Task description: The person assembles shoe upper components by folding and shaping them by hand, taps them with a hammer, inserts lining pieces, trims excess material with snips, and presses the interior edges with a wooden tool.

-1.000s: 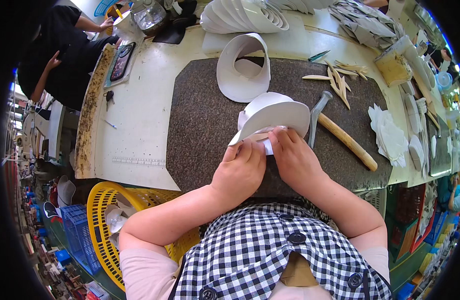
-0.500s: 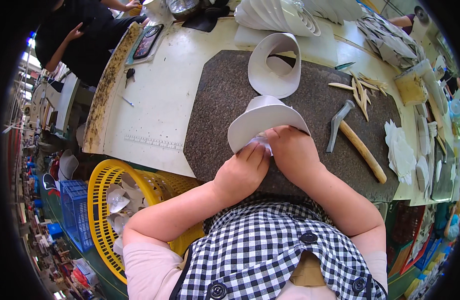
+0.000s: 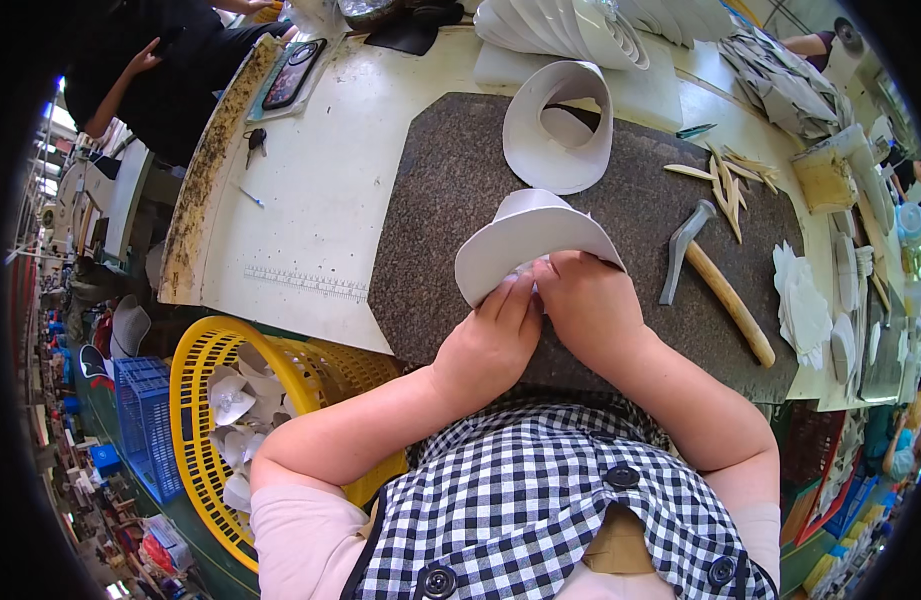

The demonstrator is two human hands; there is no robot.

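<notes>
Both my hands are at the near edge of a white curved piece [image 3: 525, 245], which flares like a brim and looks like a shoe upper. The fingers of my left hand [image 3: 487, 342] are closed together on its lower rim. Right beside them, my right hand [image 3: 588, 305] has its fingers curled over the same rim, hiding part of it. My fingertips meet near the middle of the piece. Just beyond lies a second white piece [image 3: 557, 170], bent into a loop with an opening in it. Both pieces are over a dark speckled slab [image 3: 440, 190].
A hammer [image 3: 730, 290] with a wooden handle and pale pointed strips [image 3: 725, 190] lie on the slab's right. Stacked white pieces [image 3: 550, 30] stand at the back. A yellow basket [image 3: 190, 440] of white pieces is at lower left; a phone [image 3: 293, 75] and keys [image 3: 255, 142] lie far left.
The view has shifted slightly. My hands keep hold of the white piece in nearly the same pose, with the fingertips a little closer together.
</notes>
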